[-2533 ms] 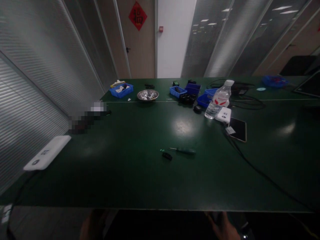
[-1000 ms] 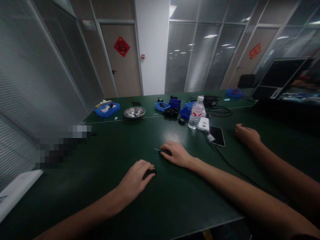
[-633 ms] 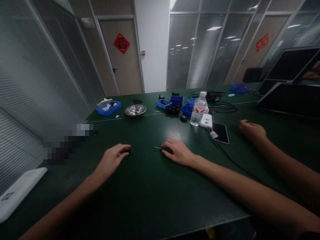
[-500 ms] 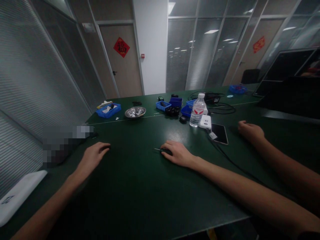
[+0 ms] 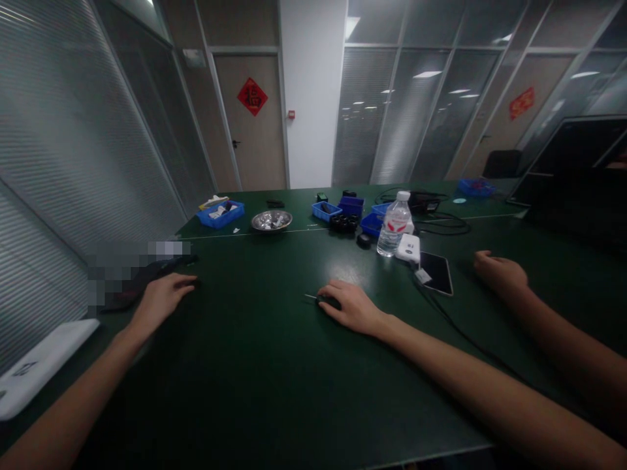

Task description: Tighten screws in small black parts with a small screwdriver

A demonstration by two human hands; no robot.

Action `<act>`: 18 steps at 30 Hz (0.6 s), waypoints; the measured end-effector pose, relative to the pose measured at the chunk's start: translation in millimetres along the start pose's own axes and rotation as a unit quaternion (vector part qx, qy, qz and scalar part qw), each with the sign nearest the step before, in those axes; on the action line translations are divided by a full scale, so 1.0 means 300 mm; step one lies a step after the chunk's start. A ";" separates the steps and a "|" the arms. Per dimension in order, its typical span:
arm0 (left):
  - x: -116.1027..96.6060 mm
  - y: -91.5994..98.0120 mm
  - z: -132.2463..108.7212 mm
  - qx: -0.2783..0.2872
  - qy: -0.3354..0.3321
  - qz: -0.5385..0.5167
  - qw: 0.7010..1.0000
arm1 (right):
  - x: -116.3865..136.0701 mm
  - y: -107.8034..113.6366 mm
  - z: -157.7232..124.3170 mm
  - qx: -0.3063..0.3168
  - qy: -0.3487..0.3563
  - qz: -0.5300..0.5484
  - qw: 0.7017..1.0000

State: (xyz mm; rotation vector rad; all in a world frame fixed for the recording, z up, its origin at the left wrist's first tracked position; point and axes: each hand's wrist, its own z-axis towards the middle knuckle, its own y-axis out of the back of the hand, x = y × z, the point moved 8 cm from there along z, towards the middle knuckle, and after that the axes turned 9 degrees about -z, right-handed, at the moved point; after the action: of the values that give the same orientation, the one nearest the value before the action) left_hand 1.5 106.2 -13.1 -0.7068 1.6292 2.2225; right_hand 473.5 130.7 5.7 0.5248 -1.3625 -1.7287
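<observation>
My right hand (image 5: 353, 307) rests on the green tabletop (image 5: 255, 365), its fingers round the black handle of a screwdriver (image 5: 327, 301). The thin metal shaft points left. To the left, my left hand (image 5: 160, 299) hovers low over the table, thumb and fingers pinched on a small dark thing (image 5: 192, 281) whose kind I cannot make out. Behind that hand lies a dark object, partly blurred out. A clear water bottle (image 5: 393, 225) stands beyond my right hand, beside a white device (image 5: 408, 248) and a phone (image 5: 435, 273).
Another person's hand (image 5: 502, 271) lies at the right. Farther back are a metal dish (image 5: 271, 228) of small parts, a blue tray (image 5: 200, 219), more blue bins (image 5: 351, 206), a black mouse-like object (image 5: 364, 241) and cables (image 5: 455, 230). A white box (image 5: 59, 356) sits at the left.
My left hand has drawn back leftward with the small dark thing. My right hand keeps hold of the screwdriver in about the same place. The view has shifted slightly.
</observation>
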 end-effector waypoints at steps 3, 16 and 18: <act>0.014 0.004 -0.004 -0.004 -0.004 -0.007 1.000 | -0.005 0.001 -0.003 -0.001 -0.002 0.004 1.000; -0.015 -0.013 -0.011 0.015 0.029 0.013 0.999 | -0.008 0.002 0.001 0.014 0.001 0.017 1.000; -0.023 -0.009 -0.014 0.011 0.033 0.013 0.999 | -0.009 -0.002 0.003 0.015 0.002 0.018 1.000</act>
State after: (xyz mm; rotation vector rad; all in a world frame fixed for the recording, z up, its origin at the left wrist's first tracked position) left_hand 9.6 103.4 -12.7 -0.7639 1.7012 2.2175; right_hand 474.1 133.6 4.9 0.5175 -1.3879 -1.6800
